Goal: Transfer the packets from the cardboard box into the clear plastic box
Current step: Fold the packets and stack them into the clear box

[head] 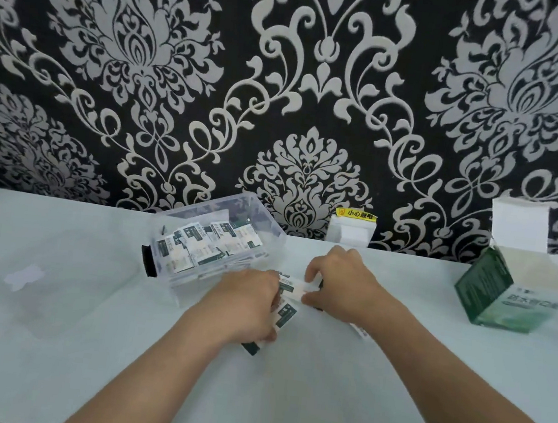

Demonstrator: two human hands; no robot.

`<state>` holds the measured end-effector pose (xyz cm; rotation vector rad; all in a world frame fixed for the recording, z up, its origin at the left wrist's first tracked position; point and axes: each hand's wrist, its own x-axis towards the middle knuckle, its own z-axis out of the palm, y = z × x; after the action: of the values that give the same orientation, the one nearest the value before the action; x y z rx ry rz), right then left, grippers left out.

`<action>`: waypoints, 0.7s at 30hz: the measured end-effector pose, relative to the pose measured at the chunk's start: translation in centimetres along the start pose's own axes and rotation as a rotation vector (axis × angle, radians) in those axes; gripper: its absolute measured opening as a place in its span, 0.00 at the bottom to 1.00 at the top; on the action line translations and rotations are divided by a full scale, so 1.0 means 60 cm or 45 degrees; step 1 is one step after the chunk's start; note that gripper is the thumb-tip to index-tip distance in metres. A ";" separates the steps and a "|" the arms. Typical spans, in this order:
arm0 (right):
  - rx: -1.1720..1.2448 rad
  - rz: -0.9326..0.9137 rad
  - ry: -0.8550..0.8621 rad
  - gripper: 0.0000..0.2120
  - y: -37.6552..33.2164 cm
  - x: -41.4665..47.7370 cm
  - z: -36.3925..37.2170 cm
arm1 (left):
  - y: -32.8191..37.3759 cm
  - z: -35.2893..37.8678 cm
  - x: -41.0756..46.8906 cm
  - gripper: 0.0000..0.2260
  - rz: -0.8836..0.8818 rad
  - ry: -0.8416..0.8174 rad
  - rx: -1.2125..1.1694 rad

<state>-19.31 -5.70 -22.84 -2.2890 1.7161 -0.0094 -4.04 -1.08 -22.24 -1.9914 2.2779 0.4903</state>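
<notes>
The clear plastic box [271, 226] stands at table centre, against the wall, with several white-and-green packets [198, 246] lying inside. Right in front of it both hands meet over a small bunch of loose packets [286, 310] on the table. My left hand [247, 306] is closed on some of them, a dark packet end sticking out below its palm. My right hand [342, 283] pinches a white packet between thumb and fingers. The green cardboard box [499, 296] stands open at the far right, apart from both hands; its inside is hidden.
A clear plastic lid [57, 277] lies flat on the pale tablecloth at the left. A small white block with a yellow warning label [353, 231] sits against the patterned black-and-silver wall behind my right hand.
</notes>
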 end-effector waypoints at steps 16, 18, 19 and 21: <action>0.350 -0.297 0.215 0.02 0.021 -0.020 0.007 | -0.005 0.014 0.009 0.12 0.196 0.403 0.010; 0.472 -0.283 0.189 0.02 0.027 -0.030 0.003 | -0.002 0.019 0.013 0.11 0.197 0.438 0.153; 0.471 -0.249 0.192 0.04 0.035 -0.035 0.003 | 0.000 0.021 0.013 0.12 0.200 0.432 0.186; 0.267 -0.077 0.188 0.16 0.056 -0.044 0.006 | 0.002 0.023 0.016 0.12 0.229 0.420 0.220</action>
<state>-23.17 -3.99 -23.51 -2.2313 1.6264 -0.3620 -4.51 -1.56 -23.79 -1.9122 2.5992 -0.0326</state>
